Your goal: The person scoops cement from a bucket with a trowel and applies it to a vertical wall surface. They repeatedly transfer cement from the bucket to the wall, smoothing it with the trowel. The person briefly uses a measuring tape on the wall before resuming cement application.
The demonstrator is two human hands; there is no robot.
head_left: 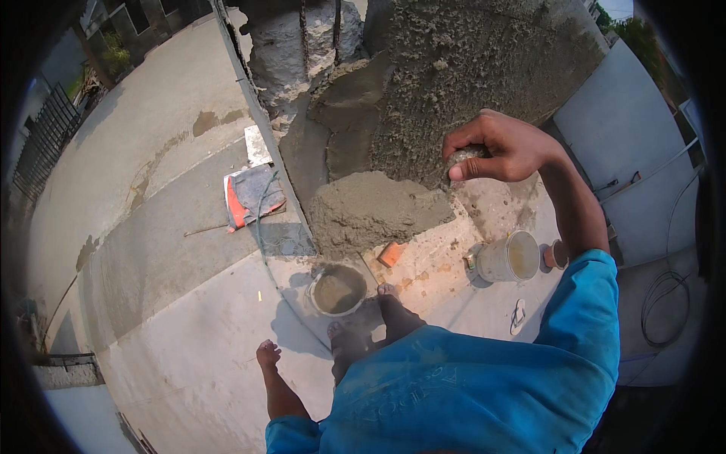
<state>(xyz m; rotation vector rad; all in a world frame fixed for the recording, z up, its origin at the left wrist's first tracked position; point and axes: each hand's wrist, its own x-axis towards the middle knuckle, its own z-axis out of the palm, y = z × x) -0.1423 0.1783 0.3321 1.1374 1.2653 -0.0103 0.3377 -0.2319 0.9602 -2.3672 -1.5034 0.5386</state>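
Mortar heap behind brick, prob. agst. wall.

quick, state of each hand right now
Left hand: loosely open, nothing visible in it.
Right hand: closed on a rough grey lump, material unclear.

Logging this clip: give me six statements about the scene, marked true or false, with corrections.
1. The right hand grips a rough grey lump, away from the left hand. True.
2. The left hand holds a trowel. False: no tool shows in it.
3. A brick and a bucket are near the grey heap. True.
4. The brick is dark green. False: it is orange.
5. That bucket lies tipped over. False: it stands upright, grey material inside.
6. A white sandal lies right of the brick. True.
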